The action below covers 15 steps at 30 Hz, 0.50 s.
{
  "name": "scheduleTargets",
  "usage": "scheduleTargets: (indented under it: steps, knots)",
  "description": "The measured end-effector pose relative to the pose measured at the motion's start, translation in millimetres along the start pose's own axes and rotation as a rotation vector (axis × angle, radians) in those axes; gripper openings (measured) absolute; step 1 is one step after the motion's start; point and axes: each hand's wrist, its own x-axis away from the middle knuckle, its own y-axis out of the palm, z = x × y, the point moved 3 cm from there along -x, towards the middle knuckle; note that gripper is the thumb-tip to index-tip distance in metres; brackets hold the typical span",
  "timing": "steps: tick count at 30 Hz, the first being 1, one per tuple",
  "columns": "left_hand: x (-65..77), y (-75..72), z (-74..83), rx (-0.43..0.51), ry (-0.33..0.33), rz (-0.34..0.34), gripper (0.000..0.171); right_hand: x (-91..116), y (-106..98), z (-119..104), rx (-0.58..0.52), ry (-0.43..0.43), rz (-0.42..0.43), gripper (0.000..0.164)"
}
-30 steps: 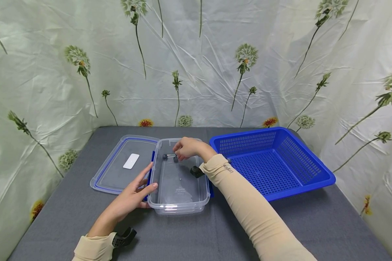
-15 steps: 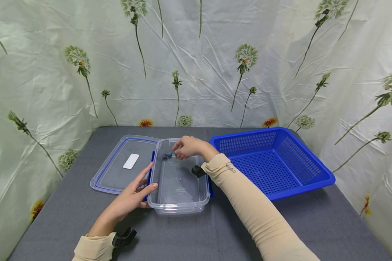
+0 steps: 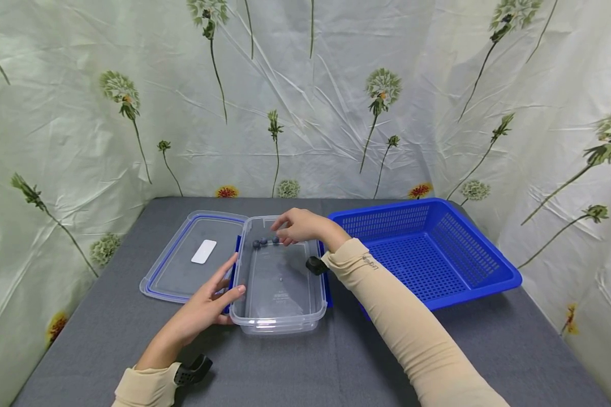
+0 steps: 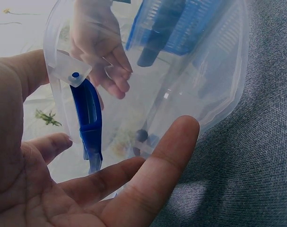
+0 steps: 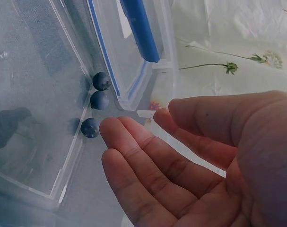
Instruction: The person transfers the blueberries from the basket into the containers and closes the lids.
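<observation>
Three blueberries (image 5: 99,100), dark blue, in a row on the floor of a clear plastic container (image 3: 285,282), at its far end; two sit side by side, the third slightly apart, towards the right hand (image 3: 302,225). Right hand: over the container's far end, fingers loosely bent, thumb apart from them, holding nothing; its fingertips are just beside the third berry, and whether they touch it cannot be told. Left hand (image 3: 203,308): at the container's near left side, well apart from the berries, fingers spread along the outer wall, thumb at the rim, pinching nothing. Blue clip (image 4: 89,118), on the container's left side, between the fingers of that hand. Clear lid (image 3: 178,277) with blue seal and white label (image 3: 204,251), lying flat to the left of the container. Blue perforated basket (image 3: 417,265), to the right. All on a surface (image 3: 265,373) covered in grey cloth.
</observation>
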Motion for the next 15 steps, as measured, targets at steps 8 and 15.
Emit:
scheduleTargets:
  steps: [8, 15]
  knots:
    - [-0.3, -0.1, -0.3, 0.016, 0.011, 0.000, 0.082, 7.5, -6.6, 8.8, -0.041, -0.031, 0.012, 0.036]
    - [-0.2, -0.6, -1.0, 0.002, 0.008, -0.001, 0.082, 12.3, -9.6, 13.2, -0.086, -0.045, 0.006, 0.037]
